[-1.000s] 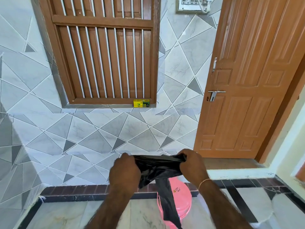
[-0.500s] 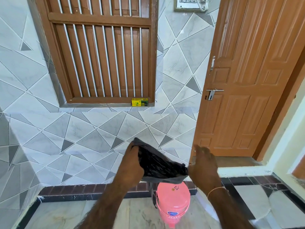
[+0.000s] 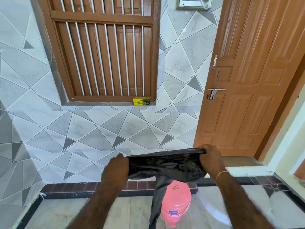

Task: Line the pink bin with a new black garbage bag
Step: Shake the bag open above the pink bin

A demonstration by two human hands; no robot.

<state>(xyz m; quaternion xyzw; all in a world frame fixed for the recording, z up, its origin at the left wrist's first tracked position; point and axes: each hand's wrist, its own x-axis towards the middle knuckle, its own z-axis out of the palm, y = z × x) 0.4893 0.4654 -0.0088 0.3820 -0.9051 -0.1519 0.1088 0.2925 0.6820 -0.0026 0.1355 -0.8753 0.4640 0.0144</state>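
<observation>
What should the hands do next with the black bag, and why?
Probably pull the bag's top edges apart to open its mouth. Both hands, left and right, grip the black bag stretched flat in the air, while the pink bin stands below with its lid on, not yet lined.

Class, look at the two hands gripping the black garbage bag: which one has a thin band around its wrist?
The right hand, nearest the door, wears the band; the left hand has a bare wrist. Both grip the black garbage bag.

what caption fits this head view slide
Both hands, left and right, stretch a black bag above the pink bin.
</observation>
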